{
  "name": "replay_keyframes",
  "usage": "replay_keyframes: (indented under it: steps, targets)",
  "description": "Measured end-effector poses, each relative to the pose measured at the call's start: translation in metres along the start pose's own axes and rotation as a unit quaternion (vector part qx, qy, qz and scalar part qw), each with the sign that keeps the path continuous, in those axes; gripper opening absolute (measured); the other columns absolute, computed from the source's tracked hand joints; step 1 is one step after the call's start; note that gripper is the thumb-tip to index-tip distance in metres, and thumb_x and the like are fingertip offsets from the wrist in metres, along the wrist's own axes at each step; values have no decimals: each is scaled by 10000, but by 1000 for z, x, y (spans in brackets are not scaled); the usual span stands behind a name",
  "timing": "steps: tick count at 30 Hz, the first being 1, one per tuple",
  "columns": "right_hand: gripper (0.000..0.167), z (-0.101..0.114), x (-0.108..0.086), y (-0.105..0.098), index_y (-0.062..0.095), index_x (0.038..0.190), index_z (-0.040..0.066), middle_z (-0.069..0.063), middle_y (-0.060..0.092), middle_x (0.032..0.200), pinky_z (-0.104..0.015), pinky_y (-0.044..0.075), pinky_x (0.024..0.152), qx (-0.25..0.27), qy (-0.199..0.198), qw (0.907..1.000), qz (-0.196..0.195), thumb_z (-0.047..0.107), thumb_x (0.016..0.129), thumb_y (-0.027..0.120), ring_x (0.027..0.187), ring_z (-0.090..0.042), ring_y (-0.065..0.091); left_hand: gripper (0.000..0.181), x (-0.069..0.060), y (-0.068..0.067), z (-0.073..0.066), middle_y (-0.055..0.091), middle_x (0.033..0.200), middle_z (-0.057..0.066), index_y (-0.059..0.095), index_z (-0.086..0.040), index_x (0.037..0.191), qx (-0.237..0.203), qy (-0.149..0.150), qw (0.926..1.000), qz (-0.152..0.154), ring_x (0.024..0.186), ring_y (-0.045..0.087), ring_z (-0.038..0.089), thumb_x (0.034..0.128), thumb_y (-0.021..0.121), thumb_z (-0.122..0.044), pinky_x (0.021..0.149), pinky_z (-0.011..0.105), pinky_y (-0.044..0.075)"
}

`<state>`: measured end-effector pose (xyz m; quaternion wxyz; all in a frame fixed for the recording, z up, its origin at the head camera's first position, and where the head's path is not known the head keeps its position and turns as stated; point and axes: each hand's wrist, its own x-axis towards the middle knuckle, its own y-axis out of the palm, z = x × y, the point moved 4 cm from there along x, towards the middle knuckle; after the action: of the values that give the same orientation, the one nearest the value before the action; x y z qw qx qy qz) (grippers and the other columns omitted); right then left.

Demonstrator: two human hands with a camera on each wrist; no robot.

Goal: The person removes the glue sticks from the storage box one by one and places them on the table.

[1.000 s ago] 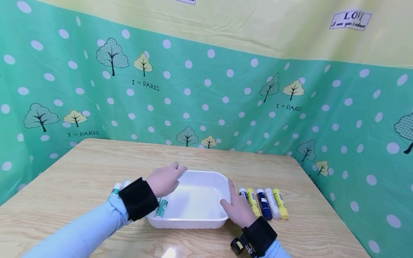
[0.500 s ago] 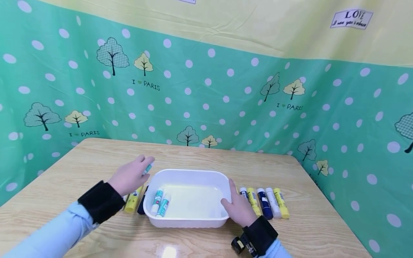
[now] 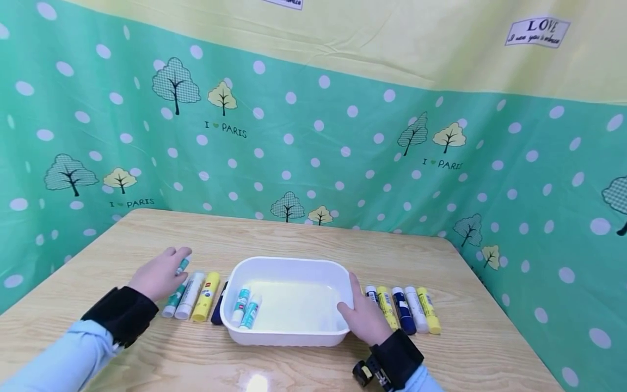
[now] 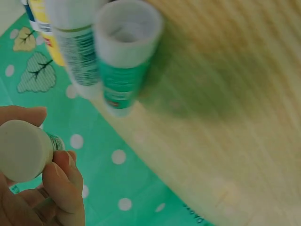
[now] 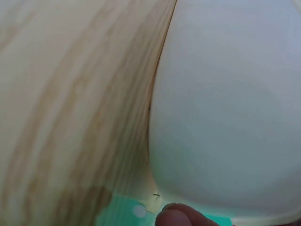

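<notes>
My left hand (image 3: 158,276) pinches a green and white glue stick (image 4: 22,150) between thumb and fingers, above the left end of a row of glue sticks. In that row lie a green one (image 3: 173,301), a white one (image 3: 190,296), a yellow one (image 3: 206,297) and a dark blue one partly behind the tub. The white plastic tub (image 3: 289,338) holds two green and white glue sticks (image 3: 249,312) at its left side. At the tub's right wall, my right hand (image 3: 366,317) grips the rim, thumb over the inner side.
Right of the tub, several yellow, dark blue and white glue sticks (image 3: 403,310) lie side by side, some partly behind the right hand. The wooden table (image 3: 303,375) ends at a green dotted curtain (image 3: 313,179).
My left hand has moved left from over the tub to above the left row, carrying the glue stick. Two glue sticks in the tub came into full view. The right hand stays put.
</notes>
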<state>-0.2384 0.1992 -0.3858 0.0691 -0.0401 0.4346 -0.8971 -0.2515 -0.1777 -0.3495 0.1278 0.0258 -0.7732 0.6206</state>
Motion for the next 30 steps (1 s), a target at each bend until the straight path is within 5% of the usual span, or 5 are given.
replay_keyframes:
  steps: [13, 18, 30]
  targets:
    - [699, -1, 0, 0, 41, 1383, 84, -189, 599, 870, -253, 404, 539, -30, -72, 10000, -30, 238, 835, 448, 635, -136, 530, 439, -2, 21, 32, 454, 1052, 336, 424, 61, 1162, -113, -585, 9976, 358, 906, 480, 464, 795, 532, -155, 679, 509, 410]
    - [698, -1, 0, 0, 45, 1384, 97, -227, 576, 998, -252, 410, 557, -1, -41, 9999, -96, 241, 834, 450, 667, -139, 539, 417, -2, 26, 33, 455, 1041, 339, 423, 68, 1158, -21, -615, 9967, 538, 910, 482, 461, 811, 509, -146, 688, 505, 411]
    - [707, -1, 0, 1, 24, 1385, 93, -183, 599, 876, -250, 397, 523, 83, 14, 10000, -43, 237, 834, 442, 630, -142, 534, 409, 0, 30, 37, 441, 1026, 359, 383, 101, 1160, 102, -902, 9867, 1351, 904, 480, 457, 823, 471, -113, 700, 491, 414]
